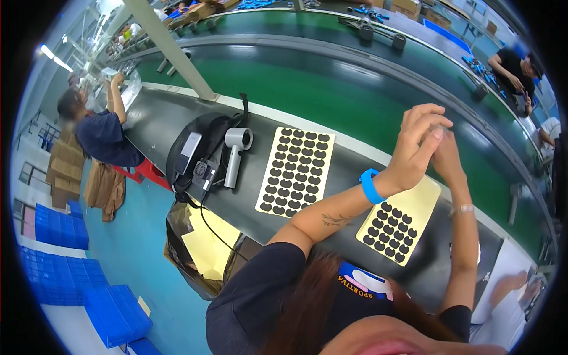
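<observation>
My left hand [411, 145], with a blue band at the wrist, is raised over the right part of the dark bench. Its fingers are bent and meet my right hand [448, 157] at the tips. The right hand's fingers are partly hidden behind the left; they look closed. Anything pinched between them is too small or hidden to make out. Below the hands lies a pale yellow sheet [423, 207] with rows of black round stickers on its near part and a bare far part. Left of it, a fuller sheet of black round stickers [296, 171] lies flat.
A black bag [186, 133] holds a grey phone-like device; a grey hair-dryer-shaped device [234, 157] lies beside it. A green conveyor [284, 89] runs beyond the bench. An open box [177, 236] with yellow sheets stands below. Co-workers [106, 133] sit left and far right.
</observation>
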`<act>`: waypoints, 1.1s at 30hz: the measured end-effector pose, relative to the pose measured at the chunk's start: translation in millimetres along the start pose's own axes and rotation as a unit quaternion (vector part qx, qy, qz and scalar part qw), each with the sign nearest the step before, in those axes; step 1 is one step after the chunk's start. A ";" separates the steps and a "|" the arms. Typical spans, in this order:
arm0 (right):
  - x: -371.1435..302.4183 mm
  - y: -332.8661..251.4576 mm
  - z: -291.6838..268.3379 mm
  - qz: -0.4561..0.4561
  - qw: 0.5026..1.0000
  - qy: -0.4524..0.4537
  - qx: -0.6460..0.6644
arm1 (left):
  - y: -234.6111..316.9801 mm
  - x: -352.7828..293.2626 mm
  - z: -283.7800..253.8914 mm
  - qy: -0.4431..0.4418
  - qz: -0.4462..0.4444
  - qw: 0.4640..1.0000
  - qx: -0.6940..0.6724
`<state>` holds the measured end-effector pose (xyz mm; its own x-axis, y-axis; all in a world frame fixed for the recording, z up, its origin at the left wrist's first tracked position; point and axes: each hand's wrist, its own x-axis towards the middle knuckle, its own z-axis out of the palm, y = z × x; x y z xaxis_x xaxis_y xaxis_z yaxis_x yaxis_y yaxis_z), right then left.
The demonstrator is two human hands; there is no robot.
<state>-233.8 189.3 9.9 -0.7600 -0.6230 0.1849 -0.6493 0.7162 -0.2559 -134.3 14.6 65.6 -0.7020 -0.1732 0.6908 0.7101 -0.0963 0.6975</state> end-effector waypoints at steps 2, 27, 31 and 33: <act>13.3 41.4 14.0 -0.041 0.979 0.058 -0.191 | -1.5 1.9 -4.4 -0.008 0.000 1.000 0.003; -165.5 -115.3 47.4 0.259 0.952 0.161 0.041 | -86.9 -27.6 -21.3 -0.450 -0.060 0.803 0.386; -169.5 -119.8 65.7 0.261 0.952 0.145 0.065 | -88.3 -47.9 -9.5 -0.458 -0.045 0.832 0.308; -164.4 -123.3 65.6 0.261 0.952 0.145 0.071 | -98.8 -59.3 -3.8 -0.495 -0.102 0.814 0.287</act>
<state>-27.0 182.8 -51.3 -0.9667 -0.0662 0.2474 -0.1871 0.8421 -0.5059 -162.7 30.7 -45.1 -0.7036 0.6907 0.1673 0.6306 0.4982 0.5952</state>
